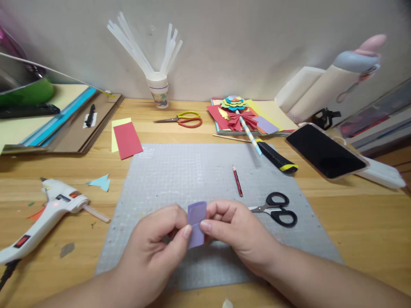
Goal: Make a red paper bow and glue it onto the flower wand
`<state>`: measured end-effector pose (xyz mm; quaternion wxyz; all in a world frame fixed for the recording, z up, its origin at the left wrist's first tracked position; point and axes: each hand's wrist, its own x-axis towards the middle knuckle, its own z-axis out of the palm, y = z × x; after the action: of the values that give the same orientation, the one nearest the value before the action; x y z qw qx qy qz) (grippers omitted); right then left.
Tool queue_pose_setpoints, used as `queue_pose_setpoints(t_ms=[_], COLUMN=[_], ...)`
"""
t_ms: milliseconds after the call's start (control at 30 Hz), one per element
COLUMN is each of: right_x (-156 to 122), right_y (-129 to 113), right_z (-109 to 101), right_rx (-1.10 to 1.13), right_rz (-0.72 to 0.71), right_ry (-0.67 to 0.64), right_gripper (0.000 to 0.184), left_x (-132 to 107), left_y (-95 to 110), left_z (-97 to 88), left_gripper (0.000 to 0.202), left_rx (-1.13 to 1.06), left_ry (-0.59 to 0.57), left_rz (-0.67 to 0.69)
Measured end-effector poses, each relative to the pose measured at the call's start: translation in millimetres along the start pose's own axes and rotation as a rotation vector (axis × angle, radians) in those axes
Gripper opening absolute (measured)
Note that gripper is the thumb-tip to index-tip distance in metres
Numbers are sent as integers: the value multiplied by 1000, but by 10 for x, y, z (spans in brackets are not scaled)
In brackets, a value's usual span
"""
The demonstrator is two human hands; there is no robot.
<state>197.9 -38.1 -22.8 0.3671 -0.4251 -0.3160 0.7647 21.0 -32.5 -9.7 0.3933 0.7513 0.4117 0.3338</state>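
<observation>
A small folded piece of purple paper (197,216) is held upright between both hands over the grey cutting mat (163,171). My left hand (157,239) pinches its left edge with the thumb in front. From the other side, my right hand (239,231) grips the right edge, thumb against the paper's face. The fingertips behind the paper are partly hidden. Just beyond my right hand lie black-handled scissors (278,209), their blades partly covered by that hand. A dark red pencil (237,180) rests on the mat farther up.
A white glue gun (62,201) lies at left, near blue paper scraps (101,182). Red paper (127,140), yellow-and-red-handled scissors (186,119) and a cup of glue sticks (159,92) are behind. At right are a paper flower (236,105), a utility knife (276,157) and a phone (326,149).
</observation>
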Motion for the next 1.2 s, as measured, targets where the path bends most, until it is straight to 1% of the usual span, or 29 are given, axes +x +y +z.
queue_pose_setpoints(t_ms=[100,167,267,333,400,467,567,633,767,833,933,1000,1100,1200], right_x=[-14,-29,-43,-42,-31,-12,15,20,-2,-15,-21,-19,-22,-38], right_y=[-15,-40,-83,-94,-78,-40,26,57,60,37,6,7,47,95], right_z=[-5,-7,-11,-11,-4,9,30,38,37,32,24,21,21,29], right_rx=[-75,-152,-306,-426,-484,-432,-305,-304,-388,-441,-593,-717,-863,-978], right_rz=[-36,-70,-92,-112,-148,-176,-196,-224,-290,-304,-341,-374,-405,-401], right_ry=[31,28,8,8,16,23,47,77,118,125,122,116,105,124], right_gripper=[20,16,9,5,3,3,7,9,5,4,5,7,8,8], left_x=[5,7,20,32,41,41,26,13,13,25,37,31,4,-24], left_y=[-11,-22,-19,-1,17,23,1,-24,-56,-53,-32,-25,-44,-77], left_z=[-10,-17,-13,1,18,32,46,53,72,78,71,56,38,38], left_gripper=[25,25,22,16,14,17,18,20,21,21,11,6,8,11], left_rx=[27,39,0,-40,-73,-129,-247,-299,-349,-340,-251,-158,-10,138], left_ry=[-17,-59,-147,-172,-150,-106,-33,-6,-10,-51,-128,-159,-202,-231], left_rz=[16,-1,-117,-216,-293,-345,-396,-419,-443,-456,-442,-372,-241,-171])
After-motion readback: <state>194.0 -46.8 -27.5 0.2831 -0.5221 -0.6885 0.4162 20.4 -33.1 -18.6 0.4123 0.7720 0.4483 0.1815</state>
